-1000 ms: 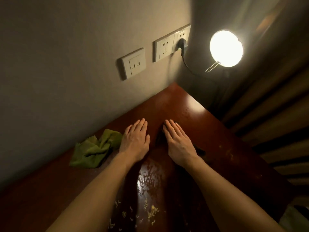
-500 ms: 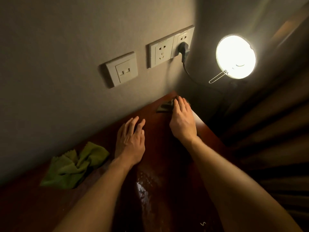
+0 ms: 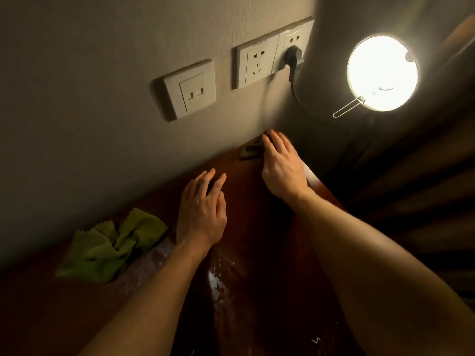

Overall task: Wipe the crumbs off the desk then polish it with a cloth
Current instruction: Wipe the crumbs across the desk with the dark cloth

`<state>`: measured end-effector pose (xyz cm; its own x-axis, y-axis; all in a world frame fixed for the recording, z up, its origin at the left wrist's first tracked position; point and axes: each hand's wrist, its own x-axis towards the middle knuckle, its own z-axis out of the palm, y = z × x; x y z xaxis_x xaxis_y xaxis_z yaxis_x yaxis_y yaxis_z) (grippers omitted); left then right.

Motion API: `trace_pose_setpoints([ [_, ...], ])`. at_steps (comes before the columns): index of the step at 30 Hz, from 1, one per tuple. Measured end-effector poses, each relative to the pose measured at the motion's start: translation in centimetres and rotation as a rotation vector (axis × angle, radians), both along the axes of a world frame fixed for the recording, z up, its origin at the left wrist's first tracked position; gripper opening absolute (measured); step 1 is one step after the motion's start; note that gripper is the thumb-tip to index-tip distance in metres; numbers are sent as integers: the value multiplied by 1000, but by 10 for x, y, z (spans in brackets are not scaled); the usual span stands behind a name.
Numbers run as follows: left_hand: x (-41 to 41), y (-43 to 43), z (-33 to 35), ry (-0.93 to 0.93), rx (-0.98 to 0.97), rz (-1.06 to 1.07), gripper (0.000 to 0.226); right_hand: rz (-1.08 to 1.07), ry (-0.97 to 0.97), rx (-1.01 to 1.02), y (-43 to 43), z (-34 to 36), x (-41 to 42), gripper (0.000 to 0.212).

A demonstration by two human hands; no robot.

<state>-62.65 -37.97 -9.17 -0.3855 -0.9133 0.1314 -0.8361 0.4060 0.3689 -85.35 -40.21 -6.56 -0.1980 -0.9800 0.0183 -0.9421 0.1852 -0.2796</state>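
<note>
The dark red wooden desk runs along a grey wall. My right hand lies flat on a small dark cloth and presses it into the desk's far corner by the wall. Most of that cloth is hidden under the fingers. My left hand rests palm down on the desk nearer to me, fingers spread, holding nothing. A crumpled green cloth lies to its left against the wall, untouched. A shiny smear glints between my forearms. A pale crumb lies near the bottom edge.
A bright round lamp shines beyond the desk's right edge. On the wall are a switch and a double socket with a black plug and cord. Dark curtain folds hang to the right.
My right hand has slid the dark cloth from the middle of the desk out to the far corner. The left hand stayed flat. The view has tilted up toward the wall.
</note>
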Motion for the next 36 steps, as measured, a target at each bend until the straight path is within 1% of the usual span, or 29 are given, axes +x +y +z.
trace_pose_setpoints([
  [2, 0, -1, -2, -1, -8, -2, 47, -2, 11, -11, -3, -2, -3, 70],
  [4, 1, 0, -2, 0, -5, -5, 47, -24, 10, -44, 15, -2, 2, 66],
  [8, 1, 0, 1, -6, 14, -24, 47, -63, 6, -116, 90, 3, 20, 54],
  [11, 2, 0, 4, -3, 26, -23, 48, 12, -15, -115, 134, 4, 26, 51],
  [14, 3, -1, 1, 13, 13, -26, 48, 74, -48, -145, 114, -3, 2, 44],
  [18, 1, -2, -3, 53, 0, -17, 51, 186, -38, -128, 71, -9, -25, 45],
  [21, 1, -1, -3, 116, 24, -7, 52, 231, -18, -136, 60, -8, -29, 45],
  [24, 3, -1, 3, 130, 109, -20, 52, 317, -35, -163, 76, -6, -13, 45],
  [27, 8, -11, 13, 120, 247, -40, 51, 470, -39, -94, 109, -1, 18, 50],
  [29, 10, -16, 25, 39, 329, -73, 56, 525, -50, -30, 141, 4, 45, 53],
  [31, 8, -14, 42, -91, 361, -106, 61, 582, -54, 45, 178, 6, 72, 59],
  [34, 0, -1, 71, -333, 299, -147, 62, 655, -34, 119, 216, 4, 96, 66],
  [36, -7, 6, 86, -478, 294, -212, 62, 644, -37, 122, 219, 4, 96, 66],
])
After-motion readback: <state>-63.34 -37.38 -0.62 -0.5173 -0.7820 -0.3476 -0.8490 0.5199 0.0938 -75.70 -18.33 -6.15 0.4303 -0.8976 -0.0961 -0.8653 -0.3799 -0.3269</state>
